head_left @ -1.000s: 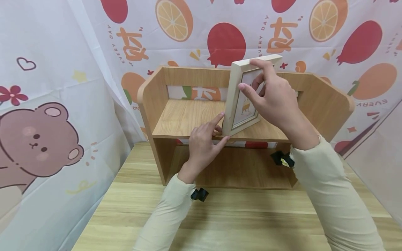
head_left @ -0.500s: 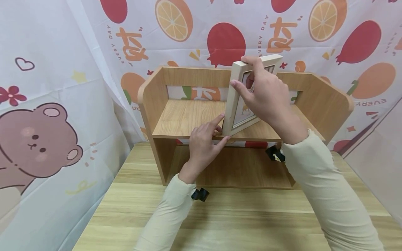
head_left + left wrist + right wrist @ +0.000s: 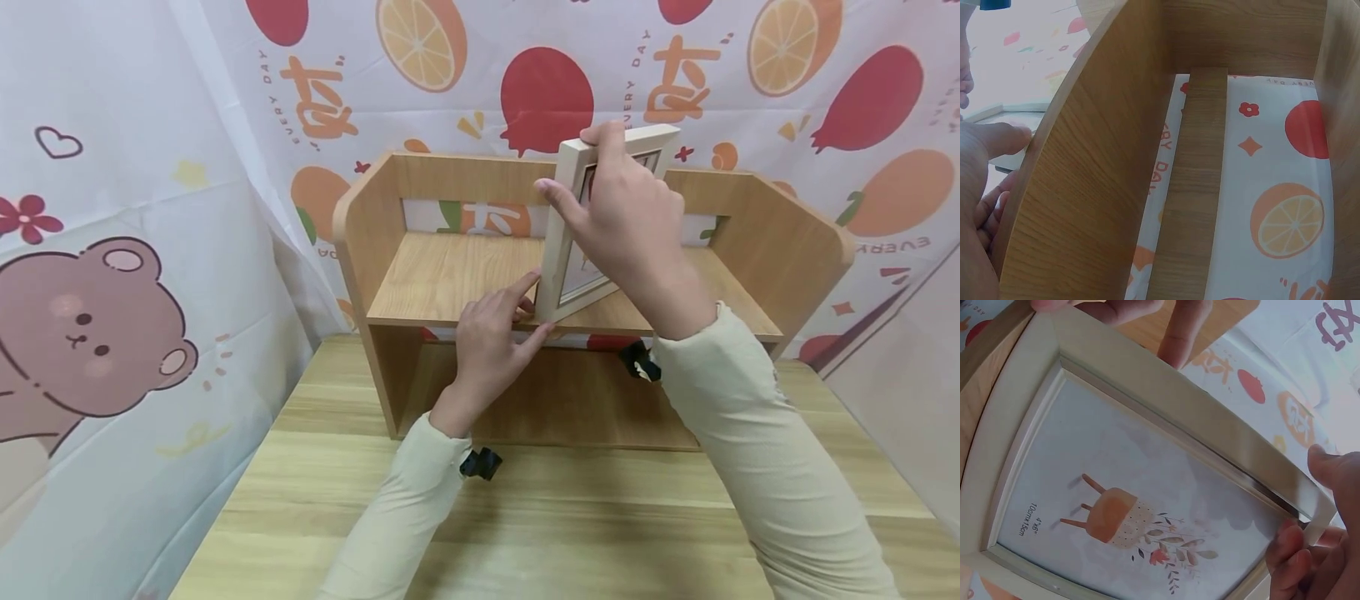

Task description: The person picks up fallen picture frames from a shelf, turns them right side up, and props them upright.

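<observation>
A pale wooden picture frame (image 3: 555, 250) stands upright, turned at an angle, on the upper board of a wooden desk shelf (image 3: 450, 275). My right hand (image 3: 633, 208) grips its top corner, index finger over the top and thumb along the left side. In the right wrist view, the picture frame (image 3: 1116, 456) shows a chair and plant print, with curled fingertips on its inner border. At the lower left corner, my left hand (image 3: 491, 346) holds the frame between index finger and thumb. The left wrist view shows the left thumb (image 3: 1007, 139) at the board's front edge.
The shelf has side panels (image 3: 787, 225), a back rail and a lower compartment (image 3: 570, 400). It stands on a wooden table (image 3: 525, 517). A fruit-print cloth (image 3: 457, 117) hangs behind, and a bear-print cloth (image 3: 90, 333) hangs at the left.
My right hand has moved left along the frame's top toward its left corner, covering more of the print. The frame and left hand stay about where they were; the head view shifts slightly.
</observation>
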The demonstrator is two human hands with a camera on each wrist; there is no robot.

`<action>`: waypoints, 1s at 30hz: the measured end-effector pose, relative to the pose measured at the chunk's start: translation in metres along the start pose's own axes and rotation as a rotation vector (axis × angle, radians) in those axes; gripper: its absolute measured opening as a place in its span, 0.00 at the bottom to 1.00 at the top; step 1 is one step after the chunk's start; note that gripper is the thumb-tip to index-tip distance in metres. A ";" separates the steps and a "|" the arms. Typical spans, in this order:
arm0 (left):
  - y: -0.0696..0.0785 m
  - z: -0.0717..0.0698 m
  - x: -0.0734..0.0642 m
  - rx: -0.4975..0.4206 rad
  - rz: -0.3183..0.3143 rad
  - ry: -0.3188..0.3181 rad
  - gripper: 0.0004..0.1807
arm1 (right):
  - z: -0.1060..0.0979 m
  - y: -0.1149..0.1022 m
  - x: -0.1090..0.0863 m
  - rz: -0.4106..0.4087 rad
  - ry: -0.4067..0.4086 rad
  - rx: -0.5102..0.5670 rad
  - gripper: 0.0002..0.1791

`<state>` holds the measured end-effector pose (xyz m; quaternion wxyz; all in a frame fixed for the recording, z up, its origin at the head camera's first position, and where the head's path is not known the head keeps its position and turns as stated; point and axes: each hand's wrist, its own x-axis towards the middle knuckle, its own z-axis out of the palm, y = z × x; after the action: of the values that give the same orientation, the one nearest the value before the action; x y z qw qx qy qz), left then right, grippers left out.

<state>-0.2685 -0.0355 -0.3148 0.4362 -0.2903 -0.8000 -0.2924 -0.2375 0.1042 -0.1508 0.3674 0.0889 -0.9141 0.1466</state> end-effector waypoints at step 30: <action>0.006 -0.001 0.000 -0.011 0.060 0.043 0.34 | 0.004 0.002 -0.003 0.044 0.103 0.126 0.26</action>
<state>-0.2637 -0.0317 -0.3129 0.4604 -0.3103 -0.7795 -0.2899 -0.2386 0.1052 -0.1558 0.4043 0.0840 -0.8847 0.2163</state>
